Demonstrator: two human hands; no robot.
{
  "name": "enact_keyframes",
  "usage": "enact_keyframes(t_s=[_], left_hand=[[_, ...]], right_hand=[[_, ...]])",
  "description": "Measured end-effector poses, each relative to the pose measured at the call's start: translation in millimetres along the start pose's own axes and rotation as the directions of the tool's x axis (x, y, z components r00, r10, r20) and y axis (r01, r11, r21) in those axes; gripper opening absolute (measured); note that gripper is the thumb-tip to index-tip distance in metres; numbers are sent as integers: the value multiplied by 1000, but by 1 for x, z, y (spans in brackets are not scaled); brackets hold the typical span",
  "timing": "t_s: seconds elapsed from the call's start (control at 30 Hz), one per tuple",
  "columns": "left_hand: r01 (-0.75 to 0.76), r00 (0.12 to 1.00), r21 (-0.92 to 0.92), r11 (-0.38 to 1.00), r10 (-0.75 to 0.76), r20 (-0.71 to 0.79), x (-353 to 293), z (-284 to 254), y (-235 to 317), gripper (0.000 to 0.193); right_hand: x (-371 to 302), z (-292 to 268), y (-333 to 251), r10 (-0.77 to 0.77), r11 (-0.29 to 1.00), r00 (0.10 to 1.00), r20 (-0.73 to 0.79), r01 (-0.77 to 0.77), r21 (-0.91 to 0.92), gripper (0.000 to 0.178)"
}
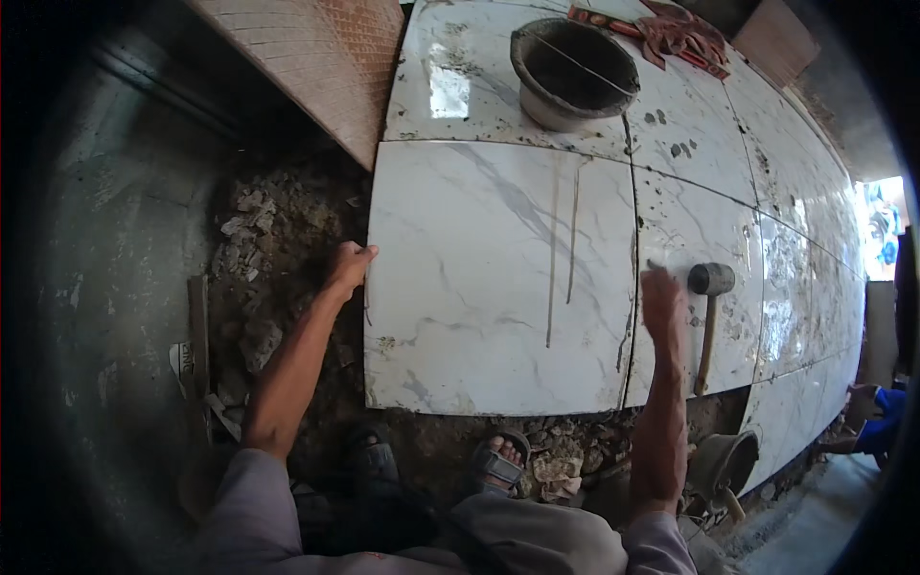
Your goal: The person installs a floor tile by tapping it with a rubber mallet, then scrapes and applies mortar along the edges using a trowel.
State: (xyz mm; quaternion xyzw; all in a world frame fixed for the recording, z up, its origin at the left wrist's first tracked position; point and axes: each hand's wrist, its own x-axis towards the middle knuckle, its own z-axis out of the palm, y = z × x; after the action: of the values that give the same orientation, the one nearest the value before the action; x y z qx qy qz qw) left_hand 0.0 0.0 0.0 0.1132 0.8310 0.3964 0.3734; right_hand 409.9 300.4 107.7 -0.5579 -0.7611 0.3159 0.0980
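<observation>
At your far left, the grey wall (125,316) fades into the dark rim of the view, and loose rubble (251,230) lies beside it in shadow. Your left hand (353,268) is at the left edge of the large marbled tile (479,278); its fingers are curled, the thumb toward the edge, but their undersides are hidden, so I cannot tell whether they grip it. That tile lies directly before you, between your hands, two brownish streaks on its face. Below it, your sandals (500,462) are partly covered by your clothing. Beyond its far edge stands a mortar bucket (573,77), its inside too dark to read. Your right hand (663,299) is over the neighbouring tile (738,235), just past the joint; its own back hides the fingers, so I cannot say whether they hold anything. Right of it lies a mallet (711,287). Lower down, a tilted pail (725,462) is shadowed inside. At the far right, another person's blue sleeve (882,422) is cut off by the dark rim.
</observation>
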Motion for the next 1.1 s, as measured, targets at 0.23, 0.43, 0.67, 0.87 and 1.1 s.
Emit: enact_keyframes(t_s=[0.23,0.43,0.67,0.87,1.1], left_hand=[[-4,999,117,993,8,-34,7,7,2,31],[47,999,25,999,-47,-15,7,1,-2,30],[-28,993,184,982,49,-108,10,1,-4,29],[-83,996,205,975,87,-11,15,9,-7,31],[-25,997,15,1000,24,76,2,-15,-14,27]], right_hand=[[-42,59,63,-277,869,959,60,277,-409,35],[-34,77,75,-419,808,908,-31,357,-468,38],[-37,77,61,-381,819,925,-15,330,-470,33],[-42,70,61,-390,806,921,-15,333,-489,24],[-21,54,101,-277,926,912,-303,168,-339,39]])
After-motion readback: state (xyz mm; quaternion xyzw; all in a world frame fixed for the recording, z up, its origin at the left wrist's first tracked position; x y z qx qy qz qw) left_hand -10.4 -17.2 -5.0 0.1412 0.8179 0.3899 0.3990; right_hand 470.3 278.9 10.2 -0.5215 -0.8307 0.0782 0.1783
